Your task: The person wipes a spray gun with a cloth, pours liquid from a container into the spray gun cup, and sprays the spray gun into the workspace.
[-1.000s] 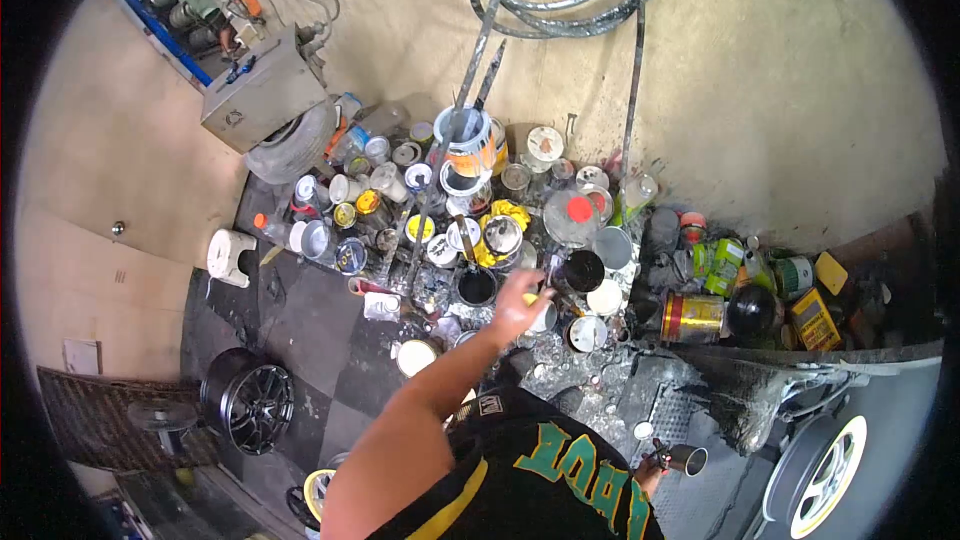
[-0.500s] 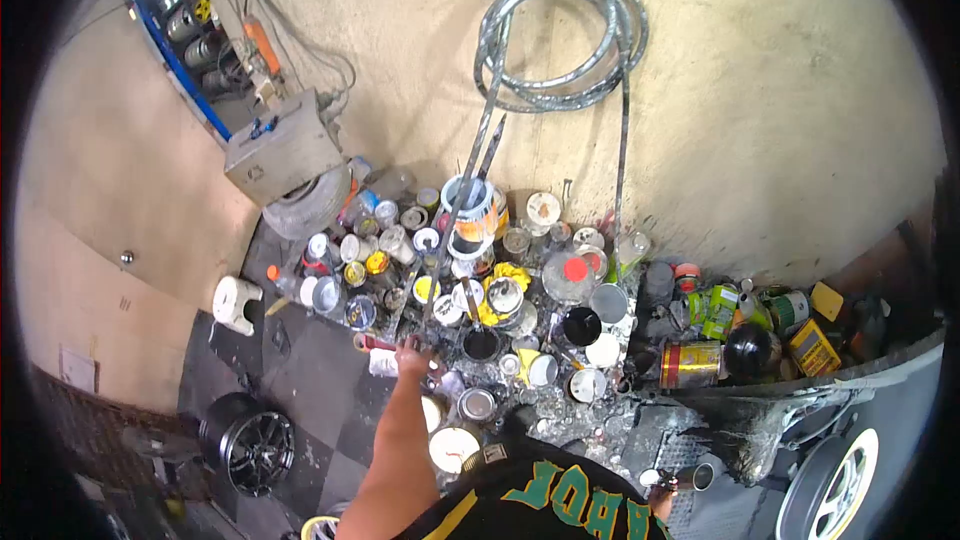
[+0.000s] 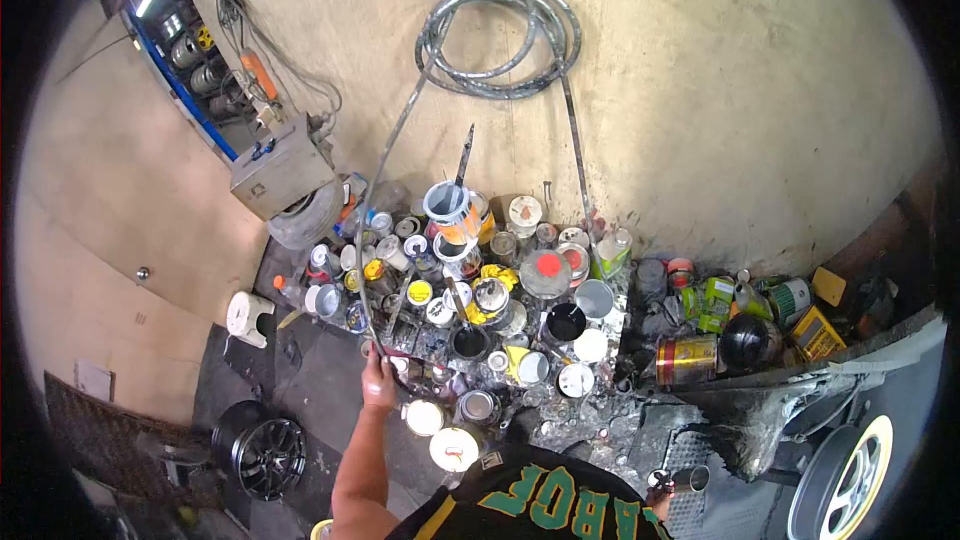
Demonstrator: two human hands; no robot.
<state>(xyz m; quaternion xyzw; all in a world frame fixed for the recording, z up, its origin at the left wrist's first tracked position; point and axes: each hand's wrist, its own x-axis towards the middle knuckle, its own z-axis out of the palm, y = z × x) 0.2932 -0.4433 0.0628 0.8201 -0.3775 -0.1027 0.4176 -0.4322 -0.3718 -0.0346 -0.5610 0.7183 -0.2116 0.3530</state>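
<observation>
My left hand (image 3: 378,380) is at the left edge of the paint-covered bench, its fingers closed around the lower end of a grey, paint-spattered hose (image 3: 378,190). This hose runs down from a coil (image 3: 500,85) hung on the wall. At the lower right, my right hand (image 3: 660,496) is partly hidden by my shirt. It is closed on what looks like a spray gun with an open metal cup (image 3: 690,480). Near my left hand stand two pale-lidded tins (image 3: 424,418). A dark paint pot (image 3: 468,342) with a stirring stick is further right.
Many paint tins and jars crowd the bench, including a tall orange-labelled bucket (image 3: 455,215) and a red-marked lid (image 3: 547,270). A bin of discarded cans (image 3: 687,362) is to the right. Wheels (image 3: 272,458) and a white stool (image 3: 250,319) stand on the floor.
My left hand has moved left and slightly down, drawing the hose's lower end left, away from the pots. The view has shifted a little. My right hand stays at the lower right with the cup.
</observation>
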